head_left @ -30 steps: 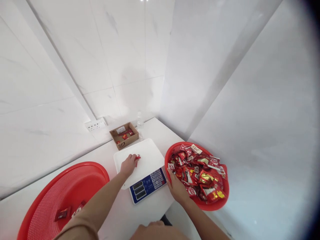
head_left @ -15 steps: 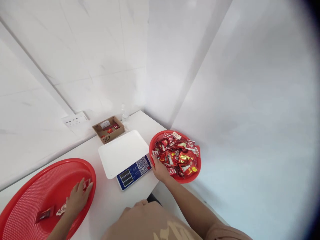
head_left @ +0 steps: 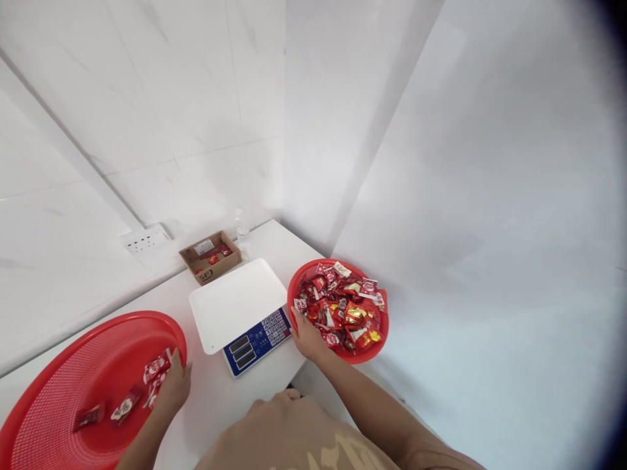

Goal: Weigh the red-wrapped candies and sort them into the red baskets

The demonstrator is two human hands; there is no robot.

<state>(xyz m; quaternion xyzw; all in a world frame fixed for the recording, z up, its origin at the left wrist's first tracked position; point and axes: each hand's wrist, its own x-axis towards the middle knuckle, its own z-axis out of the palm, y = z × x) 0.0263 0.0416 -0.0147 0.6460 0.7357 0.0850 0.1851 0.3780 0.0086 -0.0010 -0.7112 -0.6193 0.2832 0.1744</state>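
Observation:
My left hand (head_left: 176,386) is closed over the near right rim of a large red basket (head_left: 49,385). Inside this basket lie several small wrapped snacks: a red-and-white packet (head_left: 157,367) close to my fingers, a brown-and-cream packet (head_left: 127,403) and a dark red packet (head_left: 89,416). My right hand (head_left: 308,336) grips the left rim of a smaller red basket (head_left: 381,339), which is heaped with red and gold wrapped snacks (head_left: 343,310). The fingers of both hands are partly hidden by the rims.
Between the baskets stands a digital scale with a white tray (head_left: 240,303) and a blue keypad panel (head_left: 257,341). Behind it are a small cardboard box (head_left: 210,256) holding some packets and a clear bottle (head_left: 241,223). A wall socket (head_left: 147,239) is at the back left.
My left hand has moved from the packets inside the large basket to its rim, uncovering the red-and-white packets. My right hand stays on the smaller basket's rim.

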